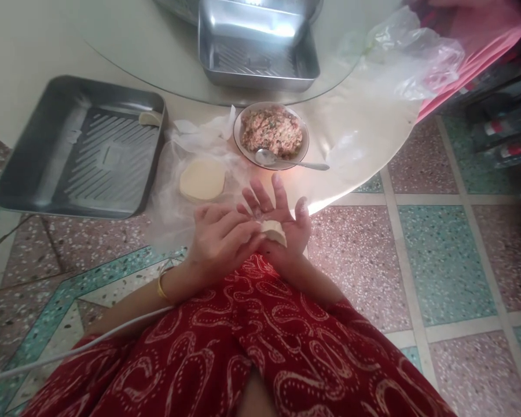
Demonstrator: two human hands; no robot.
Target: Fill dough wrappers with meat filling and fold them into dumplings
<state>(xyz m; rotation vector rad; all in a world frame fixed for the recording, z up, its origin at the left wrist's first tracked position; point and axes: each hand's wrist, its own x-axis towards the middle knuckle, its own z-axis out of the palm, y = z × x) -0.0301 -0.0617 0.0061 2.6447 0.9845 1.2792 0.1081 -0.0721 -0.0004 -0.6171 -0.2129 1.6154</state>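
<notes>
Both hands pinch dumpling — no writing legible

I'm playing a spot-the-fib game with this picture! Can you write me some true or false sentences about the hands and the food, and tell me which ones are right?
1. Both hands are on a piece of dough. True: the left hand and right hand pinch the folded dough piece between them.
2. The spoon lies on the floor. False: the spoon rests in the bowl of filling.
3. A stack of round wrappers lies on plastic on the table. True.
4. The grey tray on the left is full of dumplings. False: only one pale piece shows, at its far corner.
5. The left wrist wears a gold bangle. True.
</notes>
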